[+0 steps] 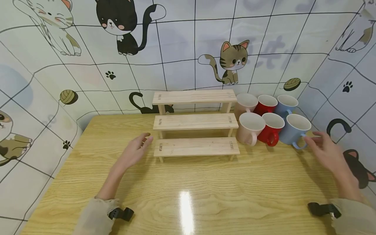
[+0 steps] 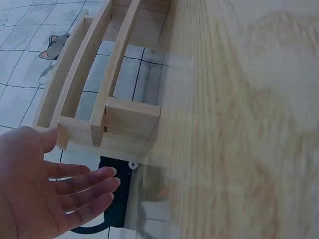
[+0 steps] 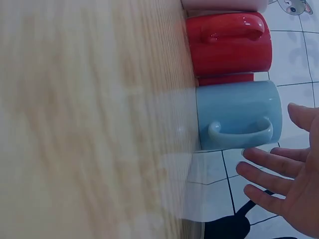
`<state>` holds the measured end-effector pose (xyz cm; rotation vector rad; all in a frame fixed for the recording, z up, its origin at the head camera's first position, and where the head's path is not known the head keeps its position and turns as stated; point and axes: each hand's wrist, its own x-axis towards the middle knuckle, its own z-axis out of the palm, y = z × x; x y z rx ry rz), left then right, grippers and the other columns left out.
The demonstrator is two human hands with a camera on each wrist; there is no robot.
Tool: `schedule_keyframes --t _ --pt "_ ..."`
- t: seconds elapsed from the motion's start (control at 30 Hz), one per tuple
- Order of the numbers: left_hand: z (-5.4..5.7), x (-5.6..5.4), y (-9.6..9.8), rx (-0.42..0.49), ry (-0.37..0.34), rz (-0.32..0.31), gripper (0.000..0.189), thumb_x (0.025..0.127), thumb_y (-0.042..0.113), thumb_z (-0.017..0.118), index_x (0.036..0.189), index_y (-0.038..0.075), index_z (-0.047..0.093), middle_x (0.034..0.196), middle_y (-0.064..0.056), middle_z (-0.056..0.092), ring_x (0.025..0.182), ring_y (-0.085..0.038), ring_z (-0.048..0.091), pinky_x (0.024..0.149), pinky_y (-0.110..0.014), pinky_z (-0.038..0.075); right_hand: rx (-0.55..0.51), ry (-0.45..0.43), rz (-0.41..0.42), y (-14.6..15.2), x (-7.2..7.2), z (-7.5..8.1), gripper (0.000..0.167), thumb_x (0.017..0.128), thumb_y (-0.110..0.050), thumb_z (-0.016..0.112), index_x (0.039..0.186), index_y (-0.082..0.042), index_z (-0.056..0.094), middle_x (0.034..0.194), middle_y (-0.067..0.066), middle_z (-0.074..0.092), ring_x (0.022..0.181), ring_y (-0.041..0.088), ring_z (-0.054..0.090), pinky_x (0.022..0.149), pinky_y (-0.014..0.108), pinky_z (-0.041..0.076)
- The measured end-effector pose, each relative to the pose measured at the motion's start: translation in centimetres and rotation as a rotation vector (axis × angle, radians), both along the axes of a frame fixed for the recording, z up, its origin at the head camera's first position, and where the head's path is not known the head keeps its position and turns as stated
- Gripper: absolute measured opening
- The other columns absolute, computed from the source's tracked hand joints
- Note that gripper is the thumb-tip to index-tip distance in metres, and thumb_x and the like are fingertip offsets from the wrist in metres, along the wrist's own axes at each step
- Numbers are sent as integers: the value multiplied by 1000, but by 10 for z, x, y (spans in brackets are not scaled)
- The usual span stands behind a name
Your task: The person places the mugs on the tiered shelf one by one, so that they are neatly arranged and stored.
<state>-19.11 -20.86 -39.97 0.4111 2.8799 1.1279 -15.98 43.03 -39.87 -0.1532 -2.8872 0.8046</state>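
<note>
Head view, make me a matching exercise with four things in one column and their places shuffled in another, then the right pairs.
Things:
1. left hand
2. front red mug
3. wooden shelf
4. right hand

Places:
A. right of the front blue mug
B. left of the other three things
C. between the left hand and the front pink mug
D. between the front pink mug and the front blue mug

Pairs: 1-B, 2-D, 3-C, 4-A

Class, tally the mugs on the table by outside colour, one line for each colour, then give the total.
Pale pink mugs: 2
Red mugs: 2
Blue mugs: 2
Total: 6
</note>
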Motion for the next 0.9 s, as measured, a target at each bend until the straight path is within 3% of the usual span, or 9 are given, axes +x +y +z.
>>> schedule_keyframes --t 0.17,0.3,0.5,0.7,0.77,0.9 --pt "-3 -2 5 81 -63 -29 57 111 39 38 143 -7 44 108 -19 67 93 -32 66 84 -46 53 -29 -16 -9 -4 -3 -1 70 109 -41 39 148 16 23 130 49 42 117 66 44 89 75 36" --pt "-6 -3 7 117 -100 -49 53 111 36 40 140 -7 48 93 -12 65 80 -29 65 74 -37 51 -31 8 3 -6 -6 -4 62 110 -39 39 141 14 35 126 46 49 117 65 46 89 75 36" --pt "-9 -5 13 142 -97 -65 46 110 34 45 135 -4 53 74 -7 59 68 -26 58 61 -32 43 -54 22 12 -7 -9 -7 53 111 -38 37 121 10 56 118 39 56 112 58 48 86 72 37" --pt "-10 -7 19 161 -105 -76 44 110 33 44 133 -3 53 69 -5 53 62 -19 50 56 -30 41 -108 11 -18 -10 -11 -10 57 111 -40 33 114 10 61 114 37 59 108 50 49 85 67 37" --pt "-10 -7 20 164 -108 -76 44 110 34 44 132 -3 53 68 -4 52 61 -18 49 55 -29 40 -139 5 -25 -10 -12 -13 58 111 -41 33 116 10 60 110 32 63 109 42 50 89 66 37" --pt "-12 -8 21 151 -88 -85 43 110 32 47 131 -5 54 68 -4 51 58 -17 47 53 -28 39 -232 -13 -17 -7 -14 -16 59 111 -43 33 123 10 58 94 4 73 100 5 52 100 67 31"
